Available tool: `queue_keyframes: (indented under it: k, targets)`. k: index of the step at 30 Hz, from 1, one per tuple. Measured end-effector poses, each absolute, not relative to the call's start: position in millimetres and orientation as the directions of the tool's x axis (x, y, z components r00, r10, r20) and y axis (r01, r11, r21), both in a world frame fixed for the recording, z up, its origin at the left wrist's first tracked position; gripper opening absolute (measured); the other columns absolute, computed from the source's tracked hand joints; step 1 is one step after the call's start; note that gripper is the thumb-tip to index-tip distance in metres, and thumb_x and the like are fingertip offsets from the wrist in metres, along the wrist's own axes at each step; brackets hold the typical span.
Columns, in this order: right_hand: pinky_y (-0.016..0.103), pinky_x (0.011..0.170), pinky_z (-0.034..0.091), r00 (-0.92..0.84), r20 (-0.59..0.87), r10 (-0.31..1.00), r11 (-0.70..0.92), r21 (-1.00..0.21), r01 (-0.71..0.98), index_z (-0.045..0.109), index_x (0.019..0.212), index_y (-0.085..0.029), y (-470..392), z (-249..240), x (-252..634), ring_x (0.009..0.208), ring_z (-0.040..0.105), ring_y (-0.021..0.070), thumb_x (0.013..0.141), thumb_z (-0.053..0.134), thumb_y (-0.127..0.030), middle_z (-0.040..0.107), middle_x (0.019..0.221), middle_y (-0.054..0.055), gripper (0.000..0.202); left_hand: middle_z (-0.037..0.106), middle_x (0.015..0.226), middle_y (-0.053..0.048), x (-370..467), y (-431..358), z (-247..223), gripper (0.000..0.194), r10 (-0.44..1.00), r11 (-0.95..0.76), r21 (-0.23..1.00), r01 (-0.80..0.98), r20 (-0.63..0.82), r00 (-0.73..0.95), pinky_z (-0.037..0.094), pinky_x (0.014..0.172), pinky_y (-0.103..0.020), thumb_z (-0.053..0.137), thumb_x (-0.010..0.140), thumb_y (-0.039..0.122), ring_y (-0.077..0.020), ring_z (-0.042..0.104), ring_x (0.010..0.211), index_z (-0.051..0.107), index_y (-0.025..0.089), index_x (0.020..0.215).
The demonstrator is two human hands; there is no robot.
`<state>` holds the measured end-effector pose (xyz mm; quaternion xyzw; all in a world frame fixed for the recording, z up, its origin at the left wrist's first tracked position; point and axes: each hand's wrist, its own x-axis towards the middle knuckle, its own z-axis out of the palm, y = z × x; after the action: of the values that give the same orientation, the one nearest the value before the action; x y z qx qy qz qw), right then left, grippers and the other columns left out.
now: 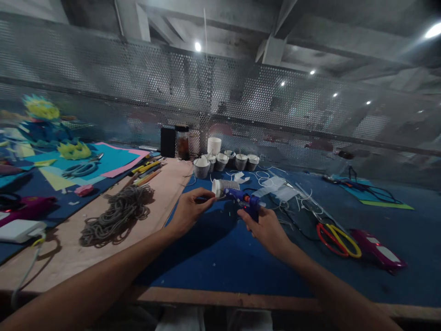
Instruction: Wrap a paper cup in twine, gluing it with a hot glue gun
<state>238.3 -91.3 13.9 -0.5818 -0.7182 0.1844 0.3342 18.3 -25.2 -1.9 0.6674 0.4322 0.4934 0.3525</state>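
Observation:
My right hand (267,227) grips a blue hot glue gun (253,204), its nozzle pointing left against or just in front of a paper cup (218,187). The cup is tipped on its side, with its white rim toward the left and grey cord around its body. At that rim, my left hand (193,207) has thumb and fingers pinched together; the cup seems held there, though the exact contact is partly hidden. Behind them stand several small grey-wrapped cups (221,161) and a stack of white cups (214,145).
A heap of grey cord (119,214) lies on the left board. Scissors with red and yellow handles (339,240) and a purple device (377,250) lie at right. Teal pliers (81,169), coloured paper (117,158) and a lidded jar (182,142) are further back, before a perforated metal screen (144,92).

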Motion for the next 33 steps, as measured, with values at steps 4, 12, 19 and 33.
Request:
queue_keyframes:
  k: [4,12,19,33]
  targets:
    - [0.027,0.051,0.044,-0.110,0.262,0.959,0.260,-0.650,0.714,0.062,0.083,-0.020,-91,13,238,0.050,0.060,0.0183,0.094,0.049,-0.053,0.062,0.057,0.002,0.037,0.072,0.082,-0.005,18,-25,-1,0.025,0.931,-0.361,0.904,0.227,0.337,0.139,0.052,0.072,-0.027,0.073,0.074,0.038,-0.0184,0.066,0.075,0.072,0.015,0.081]
    - [0.026,0.050,0.044,-0.112,0.251,0.961,0.255,-0.661,0.705,0.061,0.078,-0.021,-91,12,238,0.049,0.059,0.0170,0.093,0.049,-0.055,0.061,0.056,0.001,0.039,0.073,0.084,-0.006,17,-22,-1,0.027,0.943,-0.331,0.916,0.227,0.310,0.125,0.052,0.074,-0.028,0.074,0.072,0.040,-0.0194,0.067,0.078,0.074,0.014,0.082]
    - [0.027,0.049,0.043,-0.112,0.261,0.959,0.265,-0.681,0.683,0.063,0.083,-0.022,-90,5,239,0.048,0.058,0.0174,0.092,0.051,-0.056,0.061,0.057,0.000,0.037,0.074,0.083,-0.006,16,-22,0,0.029,0.948,-0.315,0.924,0.215,0.295,0.122,0.051,0.070,-0.028,0.075,0.072,0.042,-0.0197,0.067,0.076,0.075,0.015,0.083]
    - [0.026,0.050,0.042,-0.152,0.214,0.965,0.256,-0.634,0.730,0.056,0.068,-0.022,-92,7,238,0.049,0.055,0.0158,0.094,0.048,-0.055,0.057,0.056,0.000,0.043,0.075,0.083,-0.006,9,-13,-8,0.029,0.938,-0.332,0.931,0.155,0.308,0.158,0.048,0.072,-0.028,0.075,0.074,0.045,-0.0197,0.066,0.079,0.077,0.018,0.086]
